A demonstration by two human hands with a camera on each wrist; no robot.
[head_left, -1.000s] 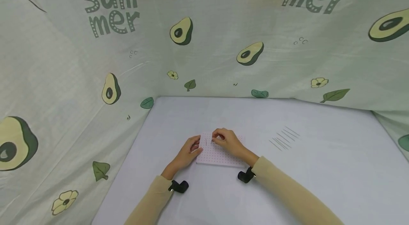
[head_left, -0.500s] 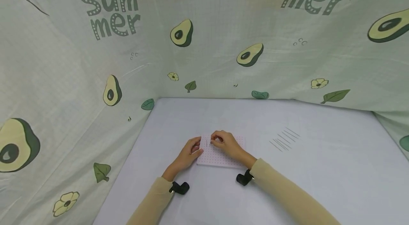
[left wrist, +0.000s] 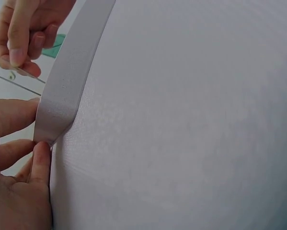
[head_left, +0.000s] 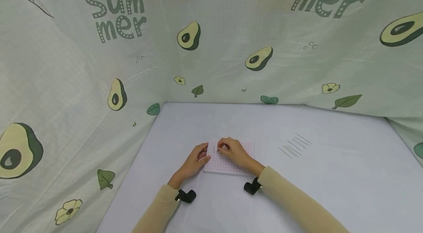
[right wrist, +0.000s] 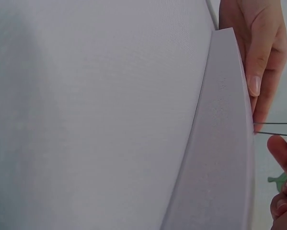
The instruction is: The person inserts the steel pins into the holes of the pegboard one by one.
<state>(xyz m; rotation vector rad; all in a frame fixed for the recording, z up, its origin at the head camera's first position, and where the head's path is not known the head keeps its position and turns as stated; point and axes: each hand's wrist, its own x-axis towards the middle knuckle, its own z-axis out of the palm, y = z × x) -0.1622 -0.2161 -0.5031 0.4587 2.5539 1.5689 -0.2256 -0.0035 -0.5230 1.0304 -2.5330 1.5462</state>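
A white board with rows of pink dots (head_left: 228, 167) lies flat on the table. One thin dark needle-like rod (head_left: 214, 149) stands upright near its back left corner. Just to the right of this, my right hand (head_left: 235, 153) pinches a second thin rod (left wrist: 32, 76) between thumb and fingertips, its lower end at the board's top face. My left hand (head_left: 191, 163) rests at the board's left edge, fingers spread, with the thumb (left wrist: 41, 160) touching near the corner. Both rods stand close together above the board in the right wrist view; exact contact is too small to tell.
Several loose thin rods (head_left: 294, 146) lie slanted on the white table (head_left: 347, 174) to the right of the board. A cloth printed with avocados (head_left: 188, 36) hangs behind and at the left. Black wrist cameras (head_left: 252, 186) sit on both sleeves.
My right hand has moved slightly left and lowered its rod to the board beside the standing rod. My left hand stays at the edge. The head view has shifted slightly.
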